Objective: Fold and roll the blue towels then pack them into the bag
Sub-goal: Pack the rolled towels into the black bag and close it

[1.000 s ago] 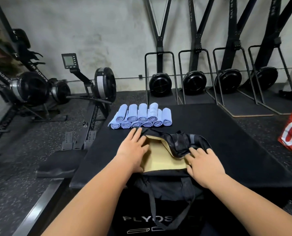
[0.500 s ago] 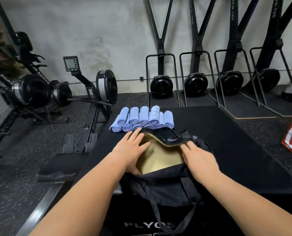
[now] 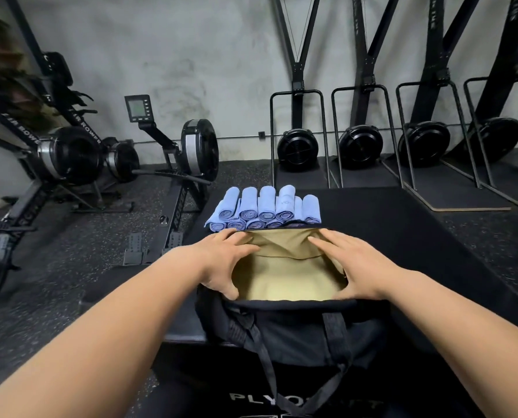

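Rowing machines [image 3: 198,149] were parked at left; ski machines [image 3: 297,147] were lined against the wall [image 3: 206,49].

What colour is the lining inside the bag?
Tan lining, inside the black bag; the head view shows it.

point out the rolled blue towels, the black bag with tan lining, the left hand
rolled blue towels [image 3: 266,203]: head view, side of a top roll
black bag with tan lining [image 3: 297,330]: head view, front wall
left hand [image 3: 218,260]: head view, its back

A gym: rowing machines [image 3: 124,158] on rubber flooring [image 3: 55,257], ski trainers [image 3: 360,143] along the wall.
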`<state>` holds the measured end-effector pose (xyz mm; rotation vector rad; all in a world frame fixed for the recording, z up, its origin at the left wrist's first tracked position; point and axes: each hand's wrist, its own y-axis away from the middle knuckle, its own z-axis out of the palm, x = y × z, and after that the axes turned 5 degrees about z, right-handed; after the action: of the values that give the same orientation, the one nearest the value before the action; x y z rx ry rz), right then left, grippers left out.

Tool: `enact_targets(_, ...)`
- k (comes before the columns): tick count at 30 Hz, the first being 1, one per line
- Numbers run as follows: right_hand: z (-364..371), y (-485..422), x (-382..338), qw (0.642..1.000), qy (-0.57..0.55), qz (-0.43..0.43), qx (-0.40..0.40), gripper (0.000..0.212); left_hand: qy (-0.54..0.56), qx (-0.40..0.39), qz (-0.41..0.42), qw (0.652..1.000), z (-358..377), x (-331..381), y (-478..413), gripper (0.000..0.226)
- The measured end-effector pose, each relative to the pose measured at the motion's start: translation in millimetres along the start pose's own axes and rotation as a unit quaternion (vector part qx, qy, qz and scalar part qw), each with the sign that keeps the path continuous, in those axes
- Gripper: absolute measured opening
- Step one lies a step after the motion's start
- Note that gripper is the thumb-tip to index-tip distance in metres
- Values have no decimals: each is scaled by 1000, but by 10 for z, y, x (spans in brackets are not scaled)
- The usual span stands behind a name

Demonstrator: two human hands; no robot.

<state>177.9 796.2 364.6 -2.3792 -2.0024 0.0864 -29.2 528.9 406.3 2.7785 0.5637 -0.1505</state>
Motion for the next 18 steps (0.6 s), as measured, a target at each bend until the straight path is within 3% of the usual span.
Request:
enact_targets(7, 29, -585, -259, 997, 24, -75, 13, 130, 2, -37, -68, 997, 18, -454, 198, 131)
enact_targets(12, 76, -790, -98, 996, 57, -56, -38, 132, 32, -12, -43, 998, 338, -418, -5, 134)
enact_targets(18, 538, -644, 25, 995, 20, -17, -101, 130, 69, 3, -7, 998, 905, -404, -272, 135)
